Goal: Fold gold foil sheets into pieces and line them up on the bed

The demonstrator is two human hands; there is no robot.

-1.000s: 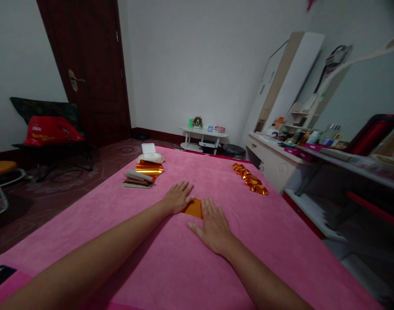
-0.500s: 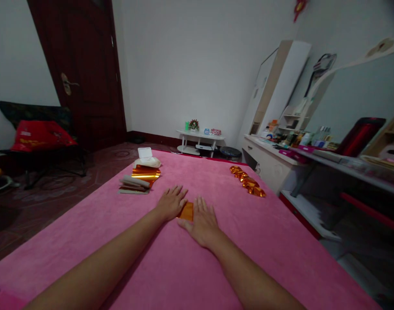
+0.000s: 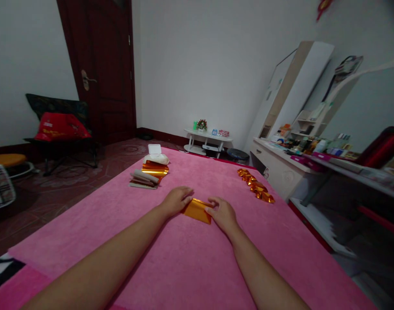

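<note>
A small folded sheet of shiny orange-gold foil paper (image 3: 197,210) is raised a little off the pink cloth (image 3: 184,267), tilted. My left hand (image 3: 176,200) pinches its left edge with curled fingers. My right hand (image 3: 223,213) pinches its right edge, fingers closed over it. Both forearms reach in from the bottom of the view.
A stack of gold foil sheets and grey-brown sheets (image 3: 148,174) lies at the far left, with a white wipes pack (image 3: 155,156) behind it. A row of several folded gold pieces (image 3: 257,187) lies far right. A cluttered white desk (image 3: 281,163) stands beyond the right edge.
Both hands lay flat and open on the foil sheet before. Now their fingers have curled and pinched its two edges, and the sheet has come up off the cloth.
</note>
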